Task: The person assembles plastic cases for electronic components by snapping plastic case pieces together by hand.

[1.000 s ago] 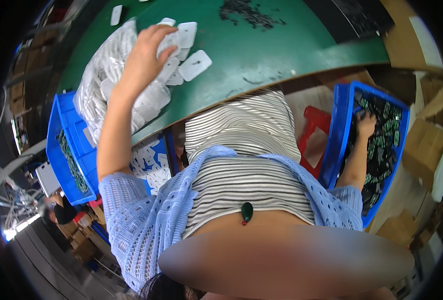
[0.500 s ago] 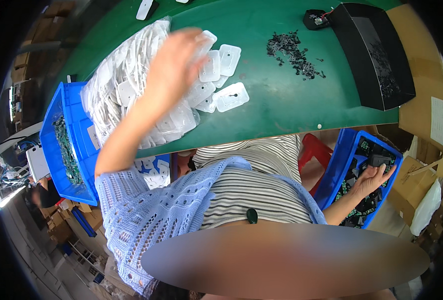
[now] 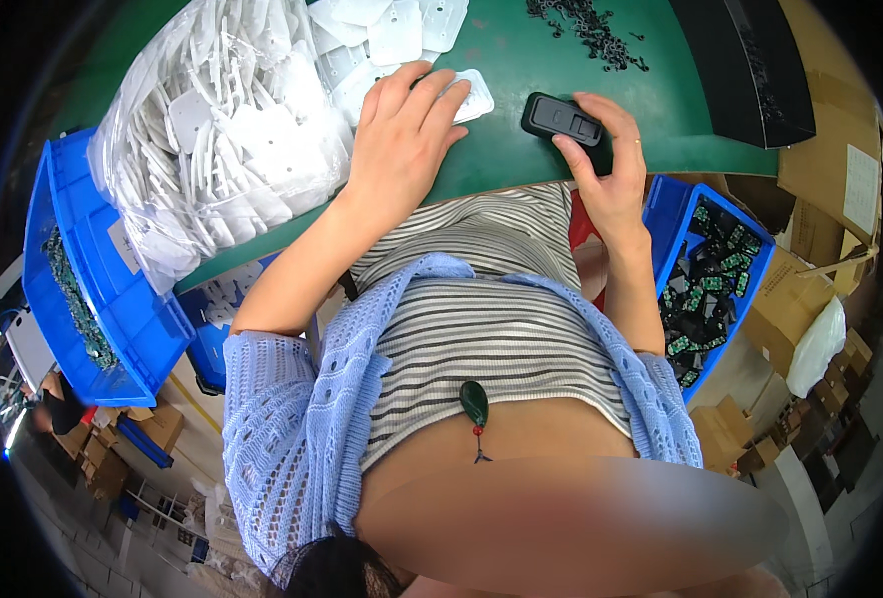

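Note:
A black oblong plastic case (image 3: 549, 116) with rounded corners lies at the near part of the green table. My right hand (image 3: 616, 174) grips its right end between thumb and fingers. My left hand (image 3: 399, 145) rests palm down near the table edge, fingers spread. Its fingertips reach onto a white rectangular plastic plate (image 3: 476, 97), whose left part they cover. Beyond that hand lie several more white plates (image 3: 395, 35) with small holes. To its left a clear plastic bag (image 3: 252, 149) bulges with many such plates.
Small black parts (image 3: 601, 40) lie scattered at the far side. A black open box (image 3: 745, 75) stands at the right, beside a cardboard box (image 3: 840, 149). Blue bins with circuit boards flank me, one at the right (image 3: 667, 199), another at the left (image 3: 63, 179).
My right hand has come from the right-hand blue bin to the table with the black case. My left hand has moved nearer, from above the plates down to the closest one. The view has shifted.

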{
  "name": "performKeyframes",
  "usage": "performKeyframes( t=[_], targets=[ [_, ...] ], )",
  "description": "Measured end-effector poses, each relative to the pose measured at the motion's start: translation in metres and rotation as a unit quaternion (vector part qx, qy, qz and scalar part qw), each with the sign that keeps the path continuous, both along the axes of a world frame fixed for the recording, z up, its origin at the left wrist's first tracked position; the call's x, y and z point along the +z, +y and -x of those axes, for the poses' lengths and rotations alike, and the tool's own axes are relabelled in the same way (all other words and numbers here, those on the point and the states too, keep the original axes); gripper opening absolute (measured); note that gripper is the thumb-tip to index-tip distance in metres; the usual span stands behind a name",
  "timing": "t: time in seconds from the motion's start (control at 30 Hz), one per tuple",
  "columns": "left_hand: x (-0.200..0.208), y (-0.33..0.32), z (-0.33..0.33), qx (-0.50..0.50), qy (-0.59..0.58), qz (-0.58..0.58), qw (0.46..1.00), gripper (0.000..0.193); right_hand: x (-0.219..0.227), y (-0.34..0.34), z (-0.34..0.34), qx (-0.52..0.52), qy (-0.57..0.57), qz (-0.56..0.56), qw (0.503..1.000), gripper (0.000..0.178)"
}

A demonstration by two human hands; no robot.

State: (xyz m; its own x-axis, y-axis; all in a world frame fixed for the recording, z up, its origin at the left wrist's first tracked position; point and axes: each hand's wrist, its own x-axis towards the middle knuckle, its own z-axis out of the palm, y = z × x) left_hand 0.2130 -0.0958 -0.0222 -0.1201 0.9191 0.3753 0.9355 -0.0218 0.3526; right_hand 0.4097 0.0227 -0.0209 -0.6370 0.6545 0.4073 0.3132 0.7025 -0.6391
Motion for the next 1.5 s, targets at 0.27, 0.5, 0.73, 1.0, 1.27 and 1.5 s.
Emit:
performKeyframes(
  t=[0.27, 0.5, 0.73, 1.0, 1.27, 1.5],
  targets=[
    [0.0, 0.012, -0.008, -0.058, -0.107, -0.04, 0.992, 0.049, 0.016, 0.007, -0.001, 0.007, 0.019, 0.03, 0.999, 0.038],
    [0.005, 0.002, 0.008, -0.017, -0.138, -0.12, 0.983, 0.045, 0.013, 0.005, 0.041, 0.135, 0.007, -0.016, 0.991, 0.038],
    [-0.005, -0.006, 0.01, -0.033, -0.065, -0.039, 0.997, 0.047, 0.008, 0.006, 0.049, 0.175, -0.04, -0.004, 0.984, 0.036],
    [-0.005, -0.014, 0.011, -0.049, -0.005, 0.002, 0.999, 0.042, 0.0, 0.008, 0.046, 0.185, -0.046, -0.029, 0.981, 0.038],
    [-0.009, -0.015, -0.004, -0.024, 0.031, -0.015, 0.999, 0.053, -0.005, 0.006, 0.044, 0.163, -0.03, -0.023, 0.986, 0.039],
    [-0.008, 0.006, -0.003, 0.021, 0.04, -0.033, 0.998, 0.05, 0.005, 0.035, 0.056, 0.188, -0.032, 0.26, 0.947, 0.035]
  ],
)
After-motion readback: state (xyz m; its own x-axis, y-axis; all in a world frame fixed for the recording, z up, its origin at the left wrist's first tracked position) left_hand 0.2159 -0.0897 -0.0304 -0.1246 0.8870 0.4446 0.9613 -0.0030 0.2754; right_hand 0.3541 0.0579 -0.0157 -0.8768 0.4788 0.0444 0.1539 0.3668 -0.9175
